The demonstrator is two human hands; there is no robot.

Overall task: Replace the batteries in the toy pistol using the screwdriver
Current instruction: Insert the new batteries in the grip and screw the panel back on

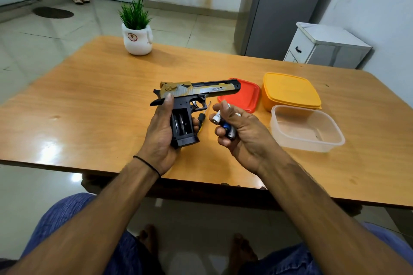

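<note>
1. Our knees in blue trousers (67, 214) and our bare feet (149, 239) sat lowest in view, below the near edge of the wooden table (89, 100), and both forearms reached up over it.
2. Our left hand (159, 138), with a black band (147, 164) on its wrist, gripped the toy pistol (196, 90) by its black handle. The thumb lay up against the rear of the gold slide and the fingers wrapped round the far side.
3. We held the pistol above the middle of the table, barrel pointing right, with its muzzle showing in front of a red lid (248, 98). The side of the handle stood open toward us. We could not tell whether the dark rounded shapes inside were cells or bare slots.
4. Our right hand (237, 131), just right of the handle and apart from it, was curled round several batteries (223, 125). A white one was pinched near the fingertips, and a blue one and a silver one sat lower against the palm.
5. We saw the screwdriver (202, 118) between the two hands, behind the handle, with its thin shaft pointing away from us. We could not tell whether it touched the left fingers.
6. Right of the lid stood a closed yellow box (288, 91), and in front of that a clear tub (335, 138) without a lid.
7. At the far left edge of the table stood a potted plant (137, 31). A white cabinet (324, 47) stood beyond the table's far right corner.
</note>
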